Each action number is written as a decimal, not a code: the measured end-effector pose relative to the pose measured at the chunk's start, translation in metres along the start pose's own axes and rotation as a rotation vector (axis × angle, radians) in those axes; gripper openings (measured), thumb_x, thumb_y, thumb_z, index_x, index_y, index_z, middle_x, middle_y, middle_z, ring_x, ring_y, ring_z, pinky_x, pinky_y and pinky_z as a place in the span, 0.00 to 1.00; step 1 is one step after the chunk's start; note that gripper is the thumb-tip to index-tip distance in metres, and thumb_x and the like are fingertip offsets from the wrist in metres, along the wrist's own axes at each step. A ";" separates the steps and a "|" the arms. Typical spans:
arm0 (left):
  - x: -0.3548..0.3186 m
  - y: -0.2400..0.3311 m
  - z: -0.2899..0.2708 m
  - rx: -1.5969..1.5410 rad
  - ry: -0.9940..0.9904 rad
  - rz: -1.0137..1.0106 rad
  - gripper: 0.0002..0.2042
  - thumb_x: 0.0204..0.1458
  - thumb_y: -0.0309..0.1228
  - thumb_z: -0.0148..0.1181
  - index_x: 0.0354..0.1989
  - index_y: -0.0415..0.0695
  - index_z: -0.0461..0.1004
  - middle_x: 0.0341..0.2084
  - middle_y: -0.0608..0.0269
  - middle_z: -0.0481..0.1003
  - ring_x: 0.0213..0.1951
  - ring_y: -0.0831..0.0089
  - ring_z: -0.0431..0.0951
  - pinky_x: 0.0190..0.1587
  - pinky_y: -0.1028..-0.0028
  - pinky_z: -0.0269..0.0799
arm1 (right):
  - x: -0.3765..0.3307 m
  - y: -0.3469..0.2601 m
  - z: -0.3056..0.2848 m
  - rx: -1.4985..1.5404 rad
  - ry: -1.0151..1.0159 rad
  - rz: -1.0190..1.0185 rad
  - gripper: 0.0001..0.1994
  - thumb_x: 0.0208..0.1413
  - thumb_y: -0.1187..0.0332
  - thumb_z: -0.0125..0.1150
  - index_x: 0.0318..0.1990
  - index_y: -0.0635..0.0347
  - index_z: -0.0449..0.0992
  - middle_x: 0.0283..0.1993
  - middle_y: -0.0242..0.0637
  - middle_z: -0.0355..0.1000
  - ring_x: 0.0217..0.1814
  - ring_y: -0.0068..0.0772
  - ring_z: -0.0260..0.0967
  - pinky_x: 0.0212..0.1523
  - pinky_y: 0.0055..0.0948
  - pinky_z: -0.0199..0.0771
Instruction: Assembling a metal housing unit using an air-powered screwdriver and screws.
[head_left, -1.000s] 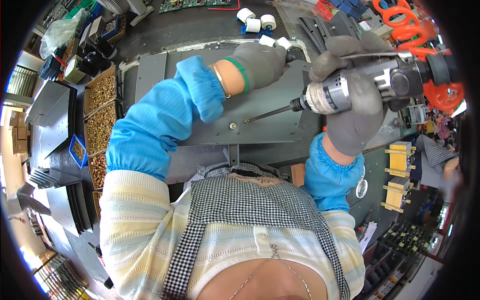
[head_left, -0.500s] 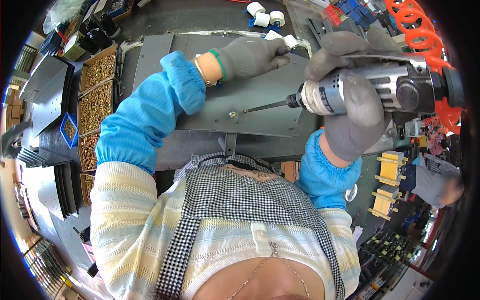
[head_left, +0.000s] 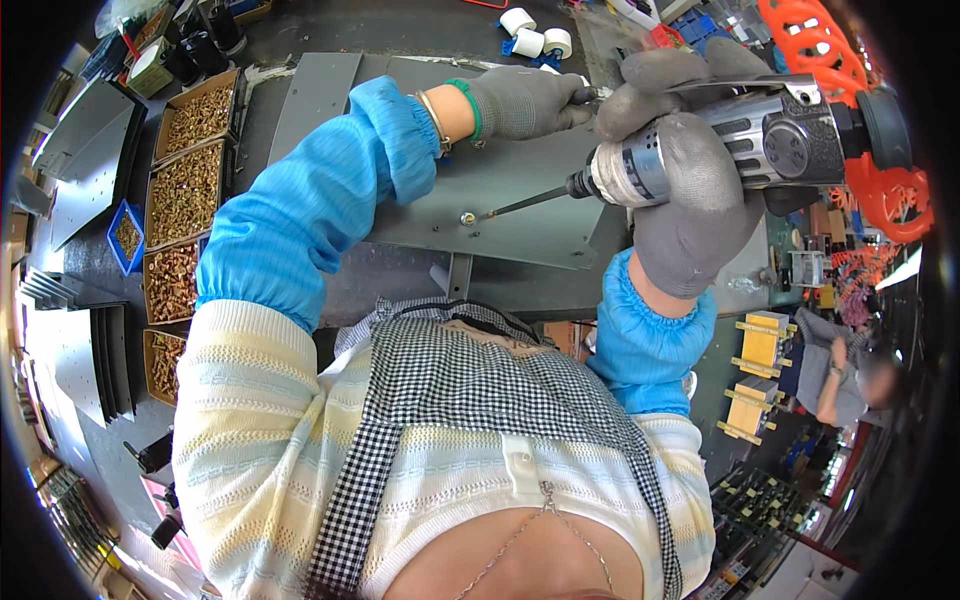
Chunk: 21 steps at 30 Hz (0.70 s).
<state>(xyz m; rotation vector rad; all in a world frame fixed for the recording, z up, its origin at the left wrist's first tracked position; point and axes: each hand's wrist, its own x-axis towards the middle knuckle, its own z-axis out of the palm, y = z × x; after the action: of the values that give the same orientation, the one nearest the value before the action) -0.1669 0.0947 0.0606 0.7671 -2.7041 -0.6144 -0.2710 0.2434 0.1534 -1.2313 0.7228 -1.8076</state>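
Head view of a person fastening a grey panel point(head_left: 480, 205) on a dark bench point(head_left: 400, 285). The right hand point(head_left: 690, 190), in a grey glove, is wrapping closed around the barrel of a silver power driver point(head_left: 720, 145), which is lying nearly level at about 2 o'clock in the picture. Its bit point(head_left: 525, 202) is pointing toward 8 o'clock and its tip is meeting a small bright screw point(head_left: 467, 217) seated on the panel, near the picture's centre. The left hand point(head_left: 525, 100), also gloved, is reaching to 12 o'clock; its fingers are curling over the panel's far edge, pressing it steady, just beside the right hand's knuckles. Blue sleeve covers are sheathing both forearms.

At 9 o'clock, four trays point(head_left: 185, 175) of brass-coloured screws are standing in a column, with stacked grey plates point(head_left: 75, 350) beyond them. White tape rolls point(head_left: 530, 35) are lying at 12 o'clock, and an orange coiled hose point(head_left: 820, 50) is hanging at 1 o'clock behind the driver. Another person point(head_left: 850, 370) is working at 4 o'clock, well apart.

Judged step: driving the screw into the panel. The screw head appears not yet flush, though this is too small to confirm. The next move is calling for steady axial pressure, with the bit kept square in the head and the panel held from shifting
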 end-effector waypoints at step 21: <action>-0.010 0.003 -0.001 -0.014 0.092 -0.046 0.20 0.63 0.47 0.49 0.54 0.46 0.69 0.44 0.49 0.79 0.48 0.52 0.79 0.51 0.57 0.72 | 0.007 -0.006 0.011 -0.198 -0.298 -0.195 0.13 0.48 0.78 0.69 0.44 0.65 0.80 0.41 0.37 0.79 0.35 0.28 0.77 0.35 0.26 0.82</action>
<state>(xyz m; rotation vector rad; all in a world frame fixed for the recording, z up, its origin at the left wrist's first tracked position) -0.1600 0.1021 0.0614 0.8349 -2.6028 -0.5927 -0.2640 0.2402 0.1654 -1.7116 0.6392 -1.6817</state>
